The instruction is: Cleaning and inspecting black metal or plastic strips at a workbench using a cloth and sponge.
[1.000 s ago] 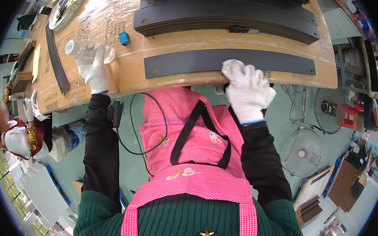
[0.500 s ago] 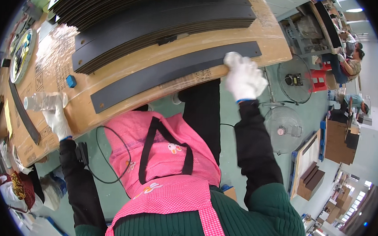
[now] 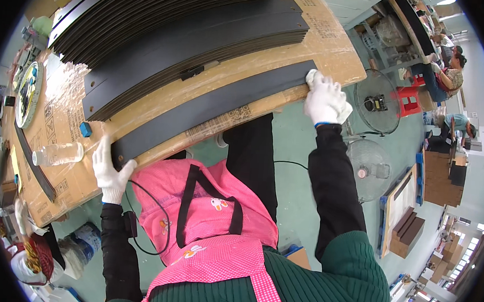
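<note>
A long dark grey board strip [image 3: 212,102] lies along the near edge of the cardboard-covered table, with a small hole at its left end. My left hand [image 3: 110,170], in a white glove, is at that left end, thumb and fingers spread apart around the corner. At the strip's right end, my gloved right hand [image 3: 328,101] has its fingers curled against the corner; its fingertips are partly hidden. Left of my left hand, a clear plastic bottle [image 3: 59,154] lies on its side. A small blue block [image 3: 86,129] sits just beyond that hand.
Behind the strip stands a large stack of similar dark boards [image 3: 193,43]. A round tray of small items [image 3: 27,96] and a narrow curved dark strip [image 3: 36,166] lie at the left. Two fans [image 3: 370,164] stand right of the table. Other people work at the far right.
My left hand has let go of the bottle and moved right to the strip's left end. My right hand has shifted to the strip's right corner.
</note>
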A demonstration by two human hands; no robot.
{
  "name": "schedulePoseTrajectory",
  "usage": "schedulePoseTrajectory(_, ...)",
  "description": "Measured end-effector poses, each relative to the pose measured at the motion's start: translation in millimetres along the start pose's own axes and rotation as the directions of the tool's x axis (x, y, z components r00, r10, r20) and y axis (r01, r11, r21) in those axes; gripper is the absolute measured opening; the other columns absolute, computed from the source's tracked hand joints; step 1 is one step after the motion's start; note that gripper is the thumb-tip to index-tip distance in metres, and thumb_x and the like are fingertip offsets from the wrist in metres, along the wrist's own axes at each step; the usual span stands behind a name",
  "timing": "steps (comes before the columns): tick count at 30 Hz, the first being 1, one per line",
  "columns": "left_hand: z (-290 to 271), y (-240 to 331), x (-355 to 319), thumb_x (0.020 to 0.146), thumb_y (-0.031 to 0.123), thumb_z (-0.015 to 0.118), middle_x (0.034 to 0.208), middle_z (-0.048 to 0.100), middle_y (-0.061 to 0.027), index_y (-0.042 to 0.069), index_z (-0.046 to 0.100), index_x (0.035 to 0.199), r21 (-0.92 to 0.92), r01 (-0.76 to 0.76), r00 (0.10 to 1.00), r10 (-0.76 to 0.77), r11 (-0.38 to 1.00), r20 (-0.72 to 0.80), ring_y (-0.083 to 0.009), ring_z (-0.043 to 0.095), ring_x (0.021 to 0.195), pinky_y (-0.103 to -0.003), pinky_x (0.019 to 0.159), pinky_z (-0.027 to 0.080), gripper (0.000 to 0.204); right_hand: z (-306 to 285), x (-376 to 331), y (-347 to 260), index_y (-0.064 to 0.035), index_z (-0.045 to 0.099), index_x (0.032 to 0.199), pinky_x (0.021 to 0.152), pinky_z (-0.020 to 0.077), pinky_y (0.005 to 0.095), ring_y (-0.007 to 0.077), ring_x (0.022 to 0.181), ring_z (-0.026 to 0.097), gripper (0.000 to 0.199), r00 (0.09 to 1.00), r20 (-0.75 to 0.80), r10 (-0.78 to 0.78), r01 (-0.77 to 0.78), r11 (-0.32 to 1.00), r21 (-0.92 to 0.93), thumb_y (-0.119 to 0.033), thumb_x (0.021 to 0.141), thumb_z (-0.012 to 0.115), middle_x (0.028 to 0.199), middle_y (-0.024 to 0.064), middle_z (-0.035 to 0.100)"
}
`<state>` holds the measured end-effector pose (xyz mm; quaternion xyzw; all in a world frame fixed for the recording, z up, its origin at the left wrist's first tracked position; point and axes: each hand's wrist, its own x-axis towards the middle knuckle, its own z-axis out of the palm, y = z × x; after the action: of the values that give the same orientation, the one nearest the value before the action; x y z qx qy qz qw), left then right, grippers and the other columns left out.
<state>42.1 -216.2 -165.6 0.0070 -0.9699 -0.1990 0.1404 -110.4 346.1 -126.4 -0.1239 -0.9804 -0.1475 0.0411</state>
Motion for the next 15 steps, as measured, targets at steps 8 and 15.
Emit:
schedulePoseTrajectory(8,4,-7,8,0.069,0.035,0.089,0.149,0.060,-0.0175,0.008,0.061,0.150,0.084,-0.079,0.995,0.072,0.993,0.074,-0.0413,0.053,0.137,-0.053,0.117,0.043,0.090,-2,4,-1,-0.0175,0.064,0.126,0.095,0.0549,0.0522,0.0327,0.120,0.067,0.037,0.996,0.084,0.038,-0.038,0.999,-0.005,-0.022,0.090,0.071,0.124,0.0082,0.070)
schedulePoseTrajectory(15,2,-5,8,0.069,0.034,0.088,0.148,0.061,-0.0169,0.007,0.062,0.147,0.092,-0.088,0.994,0.081,0.992,0.075,-0.0408,0.053,0.135,-0.053,0.117,0.043,0.087,-1,4,3,-0.0128,0.066,0.123,0.093,0.0554,0.0511,0.0315,0.117,0.068,0.034,0.999,0.051,0.001,-0.001,1.000,0.018,-0.016,0.090,0.071,0.122,0.0073,0.071)
